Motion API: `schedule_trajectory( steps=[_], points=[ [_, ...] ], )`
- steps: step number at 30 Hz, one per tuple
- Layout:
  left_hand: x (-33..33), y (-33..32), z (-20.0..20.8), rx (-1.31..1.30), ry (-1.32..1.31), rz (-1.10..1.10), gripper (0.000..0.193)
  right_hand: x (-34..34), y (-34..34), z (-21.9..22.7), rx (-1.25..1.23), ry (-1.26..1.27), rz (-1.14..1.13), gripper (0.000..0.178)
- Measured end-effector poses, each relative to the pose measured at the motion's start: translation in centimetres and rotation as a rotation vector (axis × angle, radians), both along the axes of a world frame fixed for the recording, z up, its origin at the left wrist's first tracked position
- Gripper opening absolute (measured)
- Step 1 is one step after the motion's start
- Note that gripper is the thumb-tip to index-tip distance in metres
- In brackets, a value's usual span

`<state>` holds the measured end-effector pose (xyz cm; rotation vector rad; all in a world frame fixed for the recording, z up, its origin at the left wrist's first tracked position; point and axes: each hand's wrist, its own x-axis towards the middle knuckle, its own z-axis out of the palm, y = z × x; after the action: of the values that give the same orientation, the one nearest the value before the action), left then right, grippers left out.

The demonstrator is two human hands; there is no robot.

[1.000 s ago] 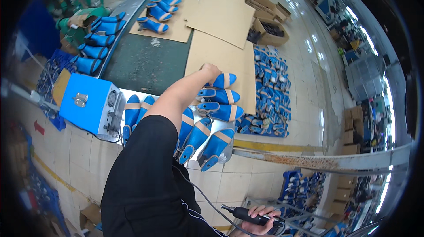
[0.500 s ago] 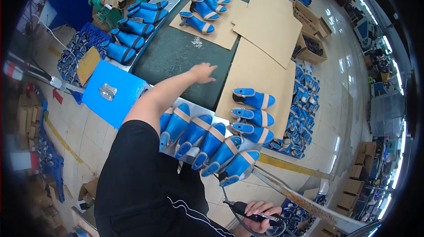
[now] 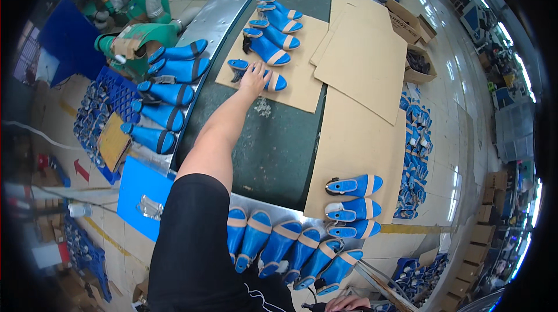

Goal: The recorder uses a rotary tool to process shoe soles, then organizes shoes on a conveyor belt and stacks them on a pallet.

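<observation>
Left hand [image 3: 253, 79] laid over the middle of a blue shoe form [image 3: 280, 83] with tan strap, fingers touching it; can't tell whether they grip it or just rest; toe end and strap stick out right of the hand, ankle end with dark upper shows to its left; form lies on its side on a cardboard sheet [image 3: 296, 96], nearest in its line, other strapped forms [image 3: 268, 49] just beyond the hand; right hand [image 3: 347, 303] at the lower edge, fingers curled round a dark handheld tool [image 3: 314, 307], mostly cut off; sheet sits on the green-topped desk [image 3: 273, 155], bare green stretch right of the left forearm; three tan-strapped forms [image 3: 354, 209] on a larger cardboard piece [image 3: 331, 155] to the right; six more [image 3: 279, 245] along the desk's near metal edge; five dark-strapped ones [image 3: 165, 92] on its left rim; blue box [image 3: 136, 196] beside the sleeve, left.
</observation>
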<state>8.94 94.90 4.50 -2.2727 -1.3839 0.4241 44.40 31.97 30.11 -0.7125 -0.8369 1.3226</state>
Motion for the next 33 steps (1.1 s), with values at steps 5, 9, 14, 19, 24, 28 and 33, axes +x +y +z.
schedule_trajectory(
  steps=[5,9,14,19,24,28,33],
  points=[
    [2.9,2.7,-2.2,-0.077,0.024,0.095,0.051,-3.6,0.5,2.0,-0.255,-0.108,-0.216,0.036],
    [0.2,2.1,-1.3,0.0,-0.054,0.117,0.041,-6.2,1.1,1.5,-0.279,-0.129,-0.269,0.039],
    [-0.5,-2.5,1.4,-0.163,-0.132,0.015,0.038,-5.9,0.5,1.2,-0.036,-0.2,-0.169,0.033],
    [-0.9,-15.3,8.3,-0.528,-0.843,0.172,0.066,-3.0,-0.3,1.6,0.216,-0.282,-0.033,0.027],
    [-2.9,-33.4,17.5,-0.787,-1.667,0.326,0.096,-1.1,-2.3,4.5,0.477,-0.307,0.143,0.022],
    [-2.2,-48.0,21.9,-0.991,-2.081,0.397,0.092,-0.1,-5.4,8.0,0.71,-0.317,0.246,0.018],
    [-3.0,-62.7,18.0,-1.171,-2.348,0.519,0.077,-0.5,-6.3,11.4,0.998,-0.002,-0.078,0.031]
  ],
)
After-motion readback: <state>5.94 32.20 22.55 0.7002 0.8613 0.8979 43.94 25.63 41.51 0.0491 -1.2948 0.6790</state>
